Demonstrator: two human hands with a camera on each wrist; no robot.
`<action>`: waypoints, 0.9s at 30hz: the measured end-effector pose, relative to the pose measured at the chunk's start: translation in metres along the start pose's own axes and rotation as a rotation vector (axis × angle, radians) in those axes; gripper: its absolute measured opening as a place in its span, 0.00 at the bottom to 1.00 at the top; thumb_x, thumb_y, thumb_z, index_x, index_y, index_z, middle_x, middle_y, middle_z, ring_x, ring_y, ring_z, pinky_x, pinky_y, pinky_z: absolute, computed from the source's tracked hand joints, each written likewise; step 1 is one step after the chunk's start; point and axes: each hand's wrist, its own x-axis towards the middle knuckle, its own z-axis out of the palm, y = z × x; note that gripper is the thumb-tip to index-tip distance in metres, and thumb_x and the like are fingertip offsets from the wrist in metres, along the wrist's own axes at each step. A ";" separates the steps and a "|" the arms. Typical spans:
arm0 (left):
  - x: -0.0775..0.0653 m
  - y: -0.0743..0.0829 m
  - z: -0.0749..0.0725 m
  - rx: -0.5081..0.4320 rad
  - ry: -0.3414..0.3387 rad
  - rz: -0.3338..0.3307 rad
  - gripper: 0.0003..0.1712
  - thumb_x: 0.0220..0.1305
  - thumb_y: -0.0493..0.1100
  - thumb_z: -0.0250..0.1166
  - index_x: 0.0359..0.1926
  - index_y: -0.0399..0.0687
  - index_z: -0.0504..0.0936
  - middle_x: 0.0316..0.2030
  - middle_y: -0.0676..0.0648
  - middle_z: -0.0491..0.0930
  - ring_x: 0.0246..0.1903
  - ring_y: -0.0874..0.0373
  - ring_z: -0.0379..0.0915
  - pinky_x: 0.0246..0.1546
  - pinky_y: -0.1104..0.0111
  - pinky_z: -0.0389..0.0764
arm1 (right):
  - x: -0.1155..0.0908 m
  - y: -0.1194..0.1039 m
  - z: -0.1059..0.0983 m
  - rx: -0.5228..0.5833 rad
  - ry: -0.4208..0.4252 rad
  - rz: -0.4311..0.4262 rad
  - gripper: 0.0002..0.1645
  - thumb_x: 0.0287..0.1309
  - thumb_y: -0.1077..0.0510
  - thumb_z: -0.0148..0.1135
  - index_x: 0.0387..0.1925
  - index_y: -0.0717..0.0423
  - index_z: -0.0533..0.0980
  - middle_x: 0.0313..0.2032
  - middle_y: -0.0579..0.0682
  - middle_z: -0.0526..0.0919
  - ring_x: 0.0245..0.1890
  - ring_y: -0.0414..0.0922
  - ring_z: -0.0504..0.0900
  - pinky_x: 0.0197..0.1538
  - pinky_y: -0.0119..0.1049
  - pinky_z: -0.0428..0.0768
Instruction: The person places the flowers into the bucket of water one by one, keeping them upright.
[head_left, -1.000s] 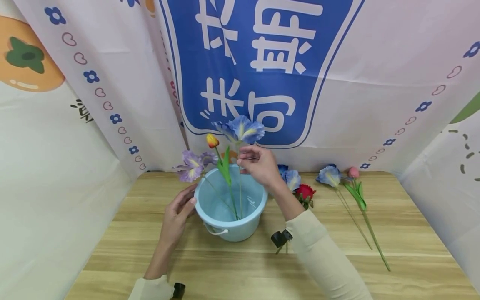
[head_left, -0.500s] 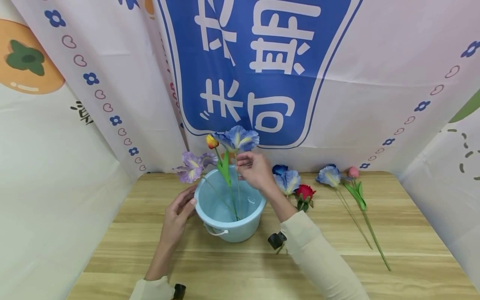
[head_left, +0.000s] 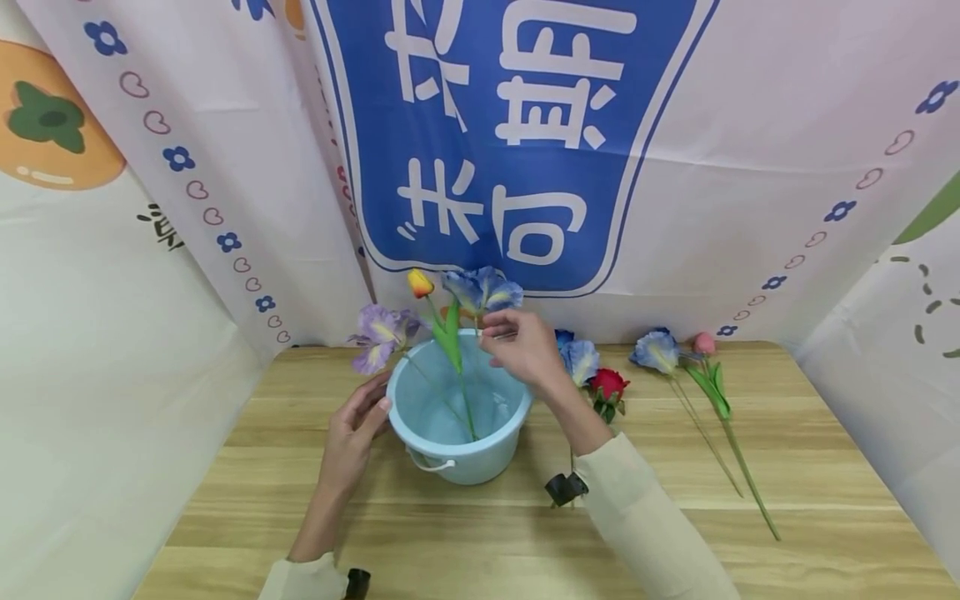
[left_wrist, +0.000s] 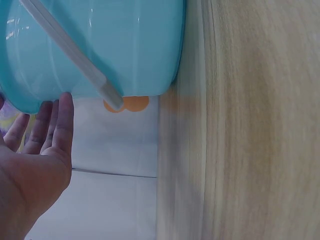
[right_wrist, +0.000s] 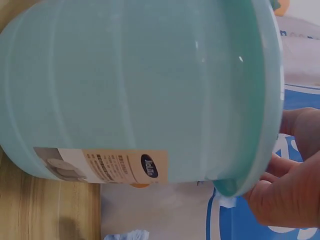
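Observation:
A light blue bucket stands on the table with a yellow-orange tulip and a purple iris in it, both leaning left. My left hand rests against the bucket's left side; in the left wrist view its fairly straight fingers touch the wall near the rim. Over the far right of the bucket, my right hand pinches the thin stem of a blue iris just below the bloom. In the right wrist view, the rim partly hides that hand.
Right of the bucket lie another blue iris and a red rose, partly behind the right forearm. Farther right on the wooden table are a blue iris and a pink tulip. A printed cloth hangs behind.
The blue iris in my right hand has come down, its bloom now lower behind the bucket. My right hand has sunk with it. My left hand and the bucket stay in place.

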 end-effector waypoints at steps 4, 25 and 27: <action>-0.001 0.000 0.000 -0.002 -0.001 0.000 0.25 0.82 0.36 0.58 0.74 0.33 0.72 0.65 0.26 0.77 0.55 0.63 0.86 0.55 0.68 0.91 | -0.006 0.003 -0.007 0.035 0.005 -0.023 0.20 0.69 0.61 0.71 0.61 0.58 0.83 0.51 0.57 0.89 0.51 0.52 0.90 0.46 0.42 0.96; 0.000 0.000 0.000 0.001 0.000 -0.007 0.25 0.82 0.37 0.58 0.74 0.34 0.72 0.66 0.25 0.76 0.54 0.65 0.86 0.54 0.70 0.91 | -0.038 0.043 -0.087 0.198 0.098 -0.005 0.26 0.74 0.61 0.65 0.69 0.65 0.75 0.57 0.62 0.83 0.54 0.49 0.88 0.52 0.36 0.94; 0.000 0.000 0.000 0.001 0.001 -0.008 0.25 0.82 0.37 0.58 0.74 0.34 0.72 0.66 0.25 0.76 0.54 0.66 0.86 0.54 0.70 0.91 | -0.041 0.047 -0.094 0.201 0.105 -0.001 0.26 0.75 0.61 0.65 0.69 0.65 0.75 0.57 0.61 0.83 0.52 0.44 0.89 0.53 0.36 0.94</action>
